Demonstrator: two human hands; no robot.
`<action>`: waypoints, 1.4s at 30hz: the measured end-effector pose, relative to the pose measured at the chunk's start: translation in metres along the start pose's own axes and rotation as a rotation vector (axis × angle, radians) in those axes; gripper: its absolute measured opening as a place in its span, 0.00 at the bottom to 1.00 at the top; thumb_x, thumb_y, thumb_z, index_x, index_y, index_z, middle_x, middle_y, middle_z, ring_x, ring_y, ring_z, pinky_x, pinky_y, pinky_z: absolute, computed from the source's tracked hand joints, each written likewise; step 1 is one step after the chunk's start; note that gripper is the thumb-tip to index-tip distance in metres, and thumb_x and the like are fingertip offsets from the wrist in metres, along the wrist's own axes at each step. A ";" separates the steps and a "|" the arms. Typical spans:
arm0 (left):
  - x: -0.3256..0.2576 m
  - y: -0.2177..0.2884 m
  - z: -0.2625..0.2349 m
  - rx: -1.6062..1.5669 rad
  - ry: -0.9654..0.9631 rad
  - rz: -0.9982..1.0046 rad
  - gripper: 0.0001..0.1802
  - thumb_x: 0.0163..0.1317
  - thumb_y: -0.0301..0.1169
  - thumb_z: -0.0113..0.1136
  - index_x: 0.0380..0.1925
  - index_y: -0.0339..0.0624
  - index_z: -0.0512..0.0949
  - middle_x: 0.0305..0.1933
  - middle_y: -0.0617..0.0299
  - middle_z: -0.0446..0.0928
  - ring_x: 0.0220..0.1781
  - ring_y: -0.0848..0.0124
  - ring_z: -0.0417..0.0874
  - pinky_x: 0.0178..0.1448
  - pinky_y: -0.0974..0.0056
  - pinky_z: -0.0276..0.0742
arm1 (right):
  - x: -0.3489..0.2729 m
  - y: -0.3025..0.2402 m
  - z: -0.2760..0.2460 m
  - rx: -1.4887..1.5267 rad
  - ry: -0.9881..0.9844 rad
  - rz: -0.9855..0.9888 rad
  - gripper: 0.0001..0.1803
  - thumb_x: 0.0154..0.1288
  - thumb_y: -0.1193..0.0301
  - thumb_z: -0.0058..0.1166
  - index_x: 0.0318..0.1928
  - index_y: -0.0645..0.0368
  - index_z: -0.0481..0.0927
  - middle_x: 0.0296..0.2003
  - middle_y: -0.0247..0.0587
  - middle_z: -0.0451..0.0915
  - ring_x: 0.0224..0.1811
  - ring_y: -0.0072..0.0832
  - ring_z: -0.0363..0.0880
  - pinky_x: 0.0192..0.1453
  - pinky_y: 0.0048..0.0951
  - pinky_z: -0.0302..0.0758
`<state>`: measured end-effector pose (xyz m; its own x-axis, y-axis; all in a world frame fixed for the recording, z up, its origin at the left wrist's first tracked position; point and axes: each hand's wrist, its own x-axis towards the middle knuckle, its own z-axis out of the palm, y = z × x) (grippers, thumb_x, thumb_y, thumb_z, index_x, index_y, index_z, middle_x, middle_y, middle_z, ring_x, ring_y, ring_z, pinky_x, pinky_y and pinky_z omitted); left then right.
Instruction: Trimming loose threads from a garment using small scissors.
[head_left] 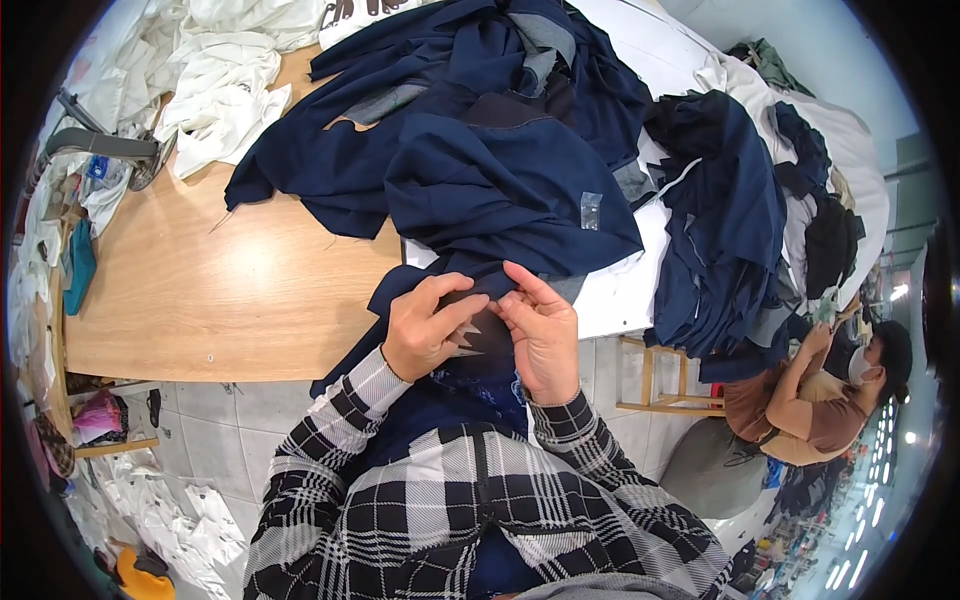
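Navy-blue woven cloth, a garment piece [470,190] in loose folds, lies mostly across the middle of the work surface, its near edge drawn to the front and held between the two hands. The left hand [425,325], palm down, has its thumb and fingertips drawn narrow on the edge; the right hand [540,330], turned more sideways, holds the cloth with its thumb beside the left fingertips and its index finger extended farther up the fabric. A pale, pointed shape [467,338] shows just below the left fingers; what it is cannot be told. A small clear plastic rectangle [591,211] rests on the cloth at right. To the left extends a light wood-grain tabletop [220,300]; to the right, a smooth white surface [617,300] shows beneath the folds. A heap of crumpled white fabric [220,95] occupies the far left, near a grey jointed arm [105,145]. A second dark navy pile of cloth [725,190] hangs over the right-hand edge, above a light wooden stool [683,385]. Farther right, a co-worker in a brown-sleeved top [835,415] sits with both hands raised together before the chest.
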<state>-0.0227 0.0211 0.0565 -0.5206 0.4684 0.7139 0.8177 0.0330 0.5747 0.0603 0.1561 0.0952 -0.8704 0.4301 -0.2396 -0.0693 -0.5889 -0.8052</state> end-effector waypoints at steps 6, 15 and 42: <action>0.004 0.001 0.001 -0.015 -0.004 -0.005 0.23 0.33 0.16 0.65 0.37 0.39 0.81 0.41 0.56 0.75 0.32 0.65 0.81 0.32 0.66 0.78 | 0.002 0.000 0.001 -0.058 0.019 -0.004 0.23 0.58 0.86 0.53 0.56 0.71 0.70 0.32 0.35 0.75 0.34 0.18 0.75 0.51 0.24 0.77; 0.003 0.001 0.003 -0.028 0.015 -0.033 0.22 0.35 0.14 0.64 0.37 0.40 0.81 0.41 0.56 0.75 0.32 0.65 0.81 0.33 0.67 0.78 | 0.002 0.001 0.002 -0.055 0.030 -0.023 0.23 0.59 0.86 0.52 0.56 0.71 0.70 0.32 0.34 0.75 0.34 0.17 0.75 0.51 0.25 0.77; 0.027 0.029 -0.015 -0.140 -0.029 -0.273 0.11 0.50 0.19 0.65 0.35 0.40 0.80 0.33 0.60 0.72 0.25 0.72 0.76 0.27 0.71 0.71 | -0.001 -0.002 0.001 -0.107 0.040 -0.044 0.17 0.63 0.83 0.52 0.52 0.69 0.75 0.42 0.39 0.77 0.40 0.24 0.80 0.50 0.25 0.79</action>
<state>-0.0167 0.0210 0.0985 -0.7076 0.4837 0.5150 0.6057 0.0400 0.7946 0.0612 0.1563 0.0978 -0.8473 0.4821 -0.2229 -0.0524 -0.4935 -0.8682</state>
